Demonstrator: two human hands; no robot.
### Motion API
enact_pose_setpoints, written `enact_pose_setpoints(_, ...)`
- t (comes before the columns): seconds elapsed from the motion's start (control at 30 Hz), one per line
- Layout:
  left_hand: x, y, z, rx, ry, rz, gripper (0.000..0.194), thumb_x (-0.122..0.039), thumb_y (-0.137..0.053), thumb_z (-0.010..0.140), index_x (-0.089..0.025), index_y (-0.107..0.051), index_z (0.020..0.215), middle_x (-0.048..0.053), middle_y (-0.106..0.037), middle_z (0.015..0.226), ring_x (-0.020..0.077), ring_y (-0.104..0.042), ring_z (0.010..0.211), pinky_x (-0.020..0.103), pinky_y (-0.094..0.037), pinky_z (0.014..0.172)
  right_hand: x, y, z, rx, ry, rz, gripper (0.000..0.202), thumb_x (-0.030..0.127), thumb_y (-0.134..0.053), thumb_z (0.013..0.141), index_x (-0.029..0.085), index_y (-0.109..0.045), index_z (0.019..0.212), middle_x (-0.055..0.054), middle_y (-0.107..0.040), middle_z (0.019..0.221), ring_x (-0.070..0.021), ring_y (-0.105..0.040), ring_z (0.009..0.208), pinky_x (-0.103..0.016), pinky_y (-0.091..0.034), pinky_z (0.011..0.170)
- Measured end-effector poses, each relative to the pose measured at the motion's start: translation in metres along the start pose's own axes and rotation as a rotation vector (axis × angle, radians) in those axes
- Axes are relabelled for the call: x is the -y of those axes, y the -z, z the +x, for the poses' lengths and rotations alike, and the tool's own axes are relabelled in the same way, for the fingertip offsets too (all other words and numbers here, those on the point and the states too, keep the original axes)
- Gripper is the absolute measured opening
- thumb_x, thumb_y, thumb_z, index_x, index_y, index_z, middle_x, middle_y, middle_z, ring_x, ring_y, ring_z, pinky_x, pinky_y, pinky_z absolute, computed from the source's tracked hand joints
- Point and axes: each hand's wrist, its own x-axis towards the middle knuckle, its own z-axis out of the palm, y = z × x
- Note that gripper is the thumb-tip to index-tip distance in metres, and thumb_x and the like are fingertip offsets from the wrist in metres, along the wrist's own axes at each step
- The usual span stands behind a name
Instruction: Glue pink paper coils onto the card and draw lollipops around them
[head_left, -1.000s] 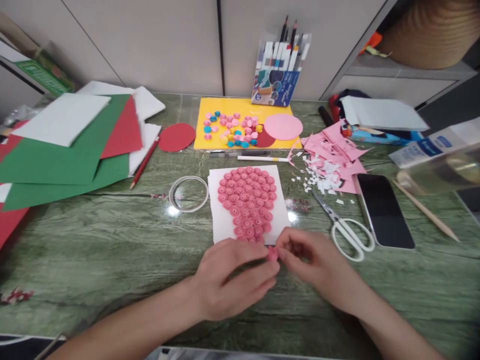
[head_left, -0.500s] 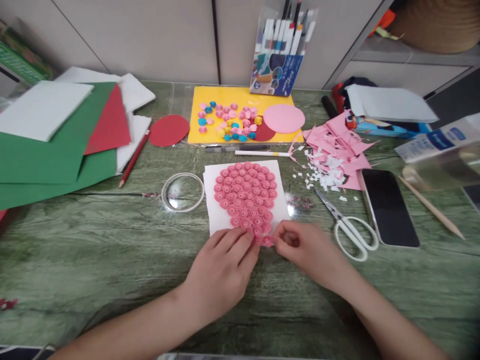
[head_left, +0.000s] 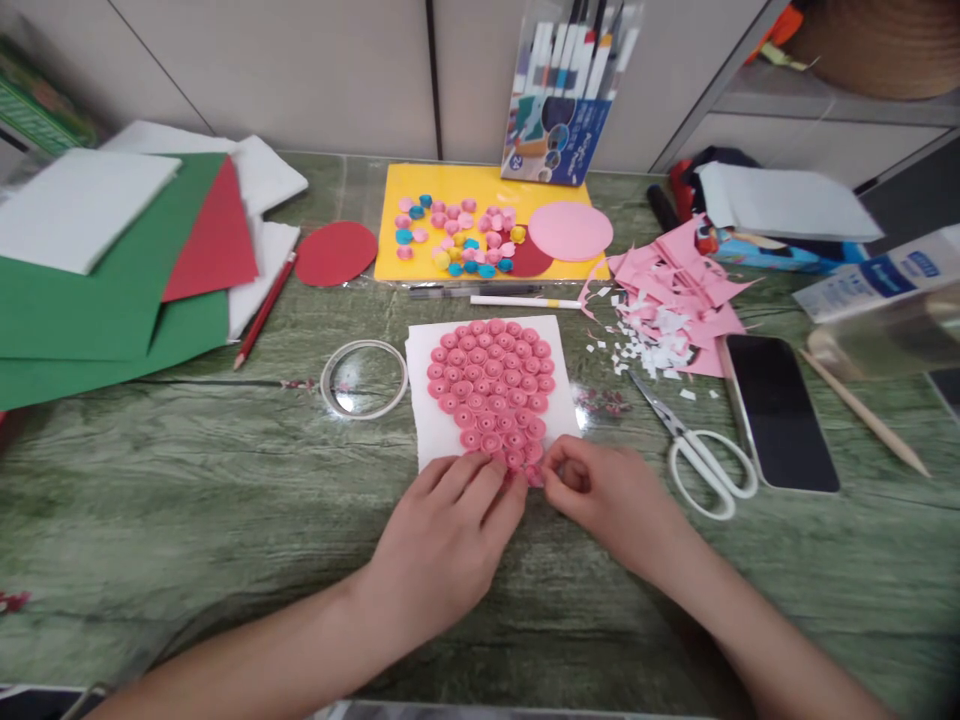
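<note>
A white square sheet (head_left: 436, 432) lies on the table, covered with many tightly packed pink paper coils (head_left: 494, 368). My left hand (head_left: 452, 530) rests on its lower edge, fingers stretched out together over the bottom coils. Its thumb side lies close to one small pink coil (head_left: 534, 474) at the lower right. My right hand (head_left: 600, 497) is closed in a pinch, its fingertips against that same coil from the right. The fingers partly cover the coil and the lowest rows.
White-handled scissors (head_left: 703, 455) and a phone (head_left: 784, 412) lie on the right, below pink paper scraps (head_left: 679, 285). A tape roll (head_left: 325, 382) is left of the sheet. Behind it are a pen (head_left: 510, 301) and a yellow sheet (head_left: 450, 180) holding coloured coils. Green paper (head_left: 82, 320) is stacked left.
My right fingertips have shifted slightly left, and the lower-right coil is now more covered by the fingers. My left hand stays almost in place. The whole view has moved a little.
</note>
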Motion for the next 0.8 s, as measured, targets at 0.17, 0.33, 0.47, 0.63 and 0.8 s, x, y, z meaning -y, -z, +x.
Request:
enact_pose_setpoints(0.17,-0.0018,0.0021,0.0008,0.06,0.0,0.025,0.041,-0.012,-0.045,0.083,-0.016,-0.052,0.123,0.009,-0.06,0.104,0.0236,-0.053,0.097,0.039,-0.047,0.08,0.0009,-0.0003,0.0004,-0.011,0.009,0.004,0.009,0.021,-0.054,0.077,0.02,-0.054,0.068,0.007,-0.052,0.049,-0.0076,-0.045,0.046,-0.021,-0.029,0.051)
enact_pose_setpoints(0.33,-0.0024,0.0005,0.0013,0.039,-0.001,0.046,0.038,-0.011,-0.044,0.083,-0.014,-0.054,0.119,0.01,-0.06,0.103,0.0235,-0.053,0.097,0.039,-0.047,0.08,0.0026,0.0005,-0.0006,-0.012,0.006,0.0,0.009,0.021,-0.052,0.079,0.02,-0.055,0.07,0.006,-0.052,0.049,-0.0083,-0.044,0.046,-0.021,-0.028,0.05)
enact_pose_setpoints(0.47,-0.0028,-0.0007,0.0026,0.013,-0.01,0.049,0.036,-0.01,-0.043,0.083,-0.013,-0.056,0.116,0.01,-0.06,0.101,0.0238,-0.053,0.097,0.039,-0.046,0.079,0.0043,0.0024,0.0002,0.013,-0.013,0.012,0.011,0.023,-0.05,0.08,0.02,-0.056,0.071,0.005,-0.055,0.052,-0.0095,-0.046,0.047,-0.022,-0.029,0.051)
enact_pose_setpoints(0.63,-0.0019,-0.0015,0.0035,0.002,-0.005,0.045,0.038,-0.009,-0.044,0.082,-0.014,-0.056,0.118,0.01,-0.061,0.101,0.0235,-0.053,0.095,0.038,-0.046,0.078,0.0042,0.0032,0.0017,0.021,-0.015,0.027,0.012,0.023,-0.051,0.078,0.02,-0.054,0.067,0.005,-0.054,0.051,-0.0094,-0.045,0.048,-0.022,-0.029,0.051)
enact_pose_setpoints(0.8,0.0011,-0.0021,0.0024,-0.006,-0.011,0.023,0.036,-0.009,-0.043,0.082,-0.012,-0.056,0.116,0.01,-0.061,0.102,0.0225,-0.054,0.094,0.037,-0.045,0.08,0.0011,0.0043,0.001,0.047,-0.017,0.049,0.012,0.02,-0.05,0.075,0.02,-0.052,0.063,0.006,-0.05,0.05,-0.0084,-0.042,0.047,-0.022,-0.028,0.05)
